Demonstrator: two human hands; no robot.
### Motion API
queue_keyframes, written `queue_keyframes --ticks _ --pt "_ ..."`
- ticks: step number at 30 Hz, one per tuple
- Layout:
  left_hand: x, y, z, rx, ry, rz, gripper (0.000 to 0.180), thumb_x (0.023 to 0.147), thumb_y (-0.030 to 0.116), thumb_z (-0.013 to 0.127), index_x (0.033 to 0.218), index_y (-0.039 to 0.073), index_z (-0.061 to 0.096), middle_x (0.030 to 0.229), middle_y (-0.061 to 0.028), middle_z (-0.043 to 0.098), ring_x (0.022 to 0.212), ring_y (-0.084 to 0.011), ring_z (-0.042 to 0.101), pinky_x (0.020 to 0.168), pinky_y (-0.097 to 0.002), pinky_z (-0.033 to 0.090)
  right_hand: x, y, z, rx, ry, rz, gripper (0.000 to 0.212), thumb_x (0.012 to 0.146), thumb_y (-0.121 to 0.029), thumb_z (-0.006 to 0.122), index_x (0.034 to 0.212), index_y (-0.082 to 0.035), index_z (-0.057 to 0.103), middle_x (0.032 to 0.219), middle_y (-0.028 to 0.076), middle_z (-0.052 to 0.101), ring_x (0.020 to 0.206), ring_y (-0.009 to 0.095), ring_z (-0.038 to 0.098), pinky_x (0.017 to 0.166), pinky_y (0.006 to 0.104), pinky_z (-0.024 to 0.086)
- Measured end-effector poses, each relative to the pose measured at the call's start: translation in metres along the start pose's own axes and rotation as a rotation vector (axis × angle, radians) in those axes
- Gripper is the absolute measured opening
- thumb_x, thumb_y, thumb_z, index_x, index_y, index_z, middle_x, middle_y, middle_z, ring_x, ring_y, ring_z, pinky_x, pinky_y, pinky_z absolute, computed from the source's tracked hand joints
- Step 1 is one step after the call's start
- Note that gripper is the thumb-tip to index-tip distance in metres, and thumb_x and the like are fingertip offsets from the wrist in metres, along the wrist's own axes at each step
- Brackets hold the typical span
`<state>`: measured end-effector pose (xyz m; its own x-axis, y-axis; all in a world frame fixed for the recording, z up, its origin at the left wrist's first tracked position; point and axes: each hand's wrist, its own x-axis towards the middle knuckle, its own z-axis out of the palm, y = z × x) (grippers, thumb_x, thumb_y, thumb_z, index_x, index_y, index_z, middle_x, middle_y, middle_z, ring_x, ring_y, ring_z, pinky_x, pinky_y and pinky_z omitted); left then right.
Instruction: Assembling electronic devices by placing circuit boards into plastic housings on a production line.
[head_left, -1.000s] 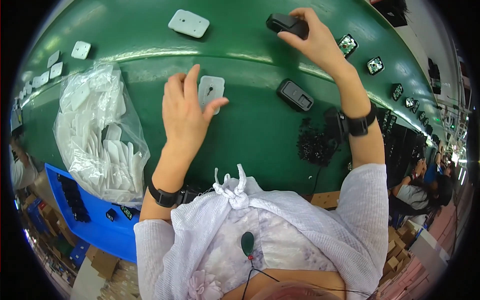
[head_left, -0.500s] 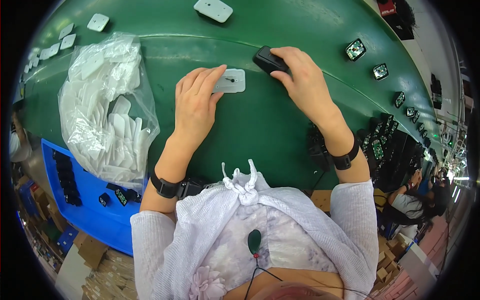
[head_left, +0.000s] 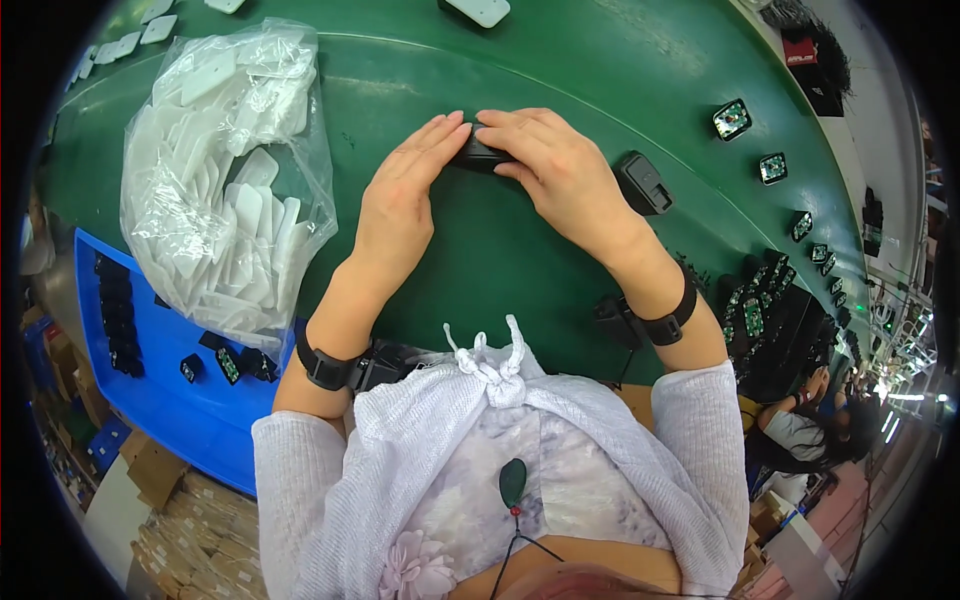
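Both hands meet over the green table (head_left: pixel 480 280), toward its far side, with a black case (head_left: pixel 484 154) between them. The right hand (head_left: pixel 560 178) has its fingers bent over the case's right end and its thumb at the near side, so its grip pinches the case. The left hand (head_left: pixel 398 200) lays its fingers close together against the left end; its thumb is hidden, so I cannot tell whether its grip pinches anything. The case is mostly covered by the fingers.

Just right of the right hand lies a second case (head_left: pixel 645 183), also black, with a recess in one end. To the left of the left hand, a clear plastic bag (head_left: pixel 225 190) full of white plates sits on the table, its near end overlapping a blue bin (head_left: pixel 180 430) that contains small black parts (head_left: pixel 228 365). More loose plates (head_left: pixel 158 29) lie at the far left, and a white-topped piece (head_left: pixel 484 10) is at the far edge of view. On the right, housings with circuit boards (head_left: pixel 733 119) stand in a spaced row, with a heap of black parts (head_left: pixel 765 320) nearer. Each forearm wears a black wristband (head_left: pixel 668 325).
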<state>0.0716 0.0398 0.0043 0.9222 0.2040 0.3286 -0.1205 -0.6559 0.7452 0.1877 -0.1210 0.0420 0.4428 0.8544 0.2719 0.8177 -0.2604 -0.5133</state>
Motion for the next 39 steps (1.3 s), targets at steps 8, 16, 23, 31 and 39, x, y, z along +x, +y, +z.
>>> queue_keyframes --ticks 8,16,23,31,39 --pt "0.002 0.013 0.005 0.433 -0.054 0.109 0.047 0.078 0.001 0.062 0.125 0.001 0.056 0.129 -0.0120 0.058 0.118 -0.0266 0.055 0.096 -0.0383 0.046 -0.006 0.001 0.011 -0.042 0.102 0.019 0.037 0.072 0.003 0.068 0.108 -0.005 0.065 0.114 0.006 0.065 0.100 0.026 0.061 0.082 0.0336 0.053" --pt "0.023 0.013 -0.001 0.104 -0.014 -0.111 0.041 0.082 0.011 0.067 0.120 -0.004 0.057 0.107 -0.0133 0.066 0.092 -0.0236 0.064 0.083 -0.0327 0.049 0.014 0.015 -0.016 0.861 0.042 0.420 0.039 0.086 -0.006 0.067 0.123 -0.001 0.056 0.117 0.009 0.064 0.111 0.017 0.058 0.095 0.0294 0.046" --pt "0.006 0.027 -0.010 -0.771 -0.106 -0.541 0.036 0.095 0.019 0.058 0.119 -0.008 0.056 0.094 -0.0091 0.068 0.080 -0.0126 0.063 0.075 -0.0257 0.050 -0.005 -0.023 -0.011 1.073 0.216 0.451 0.044 0.087 -0.008 0.068 0.127 -0.001 0.051 0.117 0.009 0.057 0.110 0.015 0.054 0.098 0.0280 0.042" --pt "0.005 0.045 -0.018 -0.857 -0.160 -0.532 0.034 0.097 0.016 0.054 0.124 -0.005 0.054 0.106 -0.0084 0.065 0.091 -0.0143 0.063 0.083 -0.0272 0.049 -0.003 -0.029 -0.013 0.928 0.355 0.351 0.036 0.085 -0.005 0.070 0.118 -0.002 0.055 0.107 0.008 0.062 0.099 0.014 0.058 0.087 0.0279 0.046" --pt "-0.004 0.008 -0.103 0.365 0.256 -0.130 0.010 0.085 0.009 0.062 0.092 0.003 0.065 0.089 -0.0141 0.064 0.084 -0.0336 0.059 0.076 -0.0410 0.048 0.033 0.046 -0.063 0.437 0.186 0.314 0.036 0.086 -0.005 0.067 0.121 -0.002 0.058 0.105 0.005 0.063 0.096 0.013 0.059 0.087 0.0266 0.047"
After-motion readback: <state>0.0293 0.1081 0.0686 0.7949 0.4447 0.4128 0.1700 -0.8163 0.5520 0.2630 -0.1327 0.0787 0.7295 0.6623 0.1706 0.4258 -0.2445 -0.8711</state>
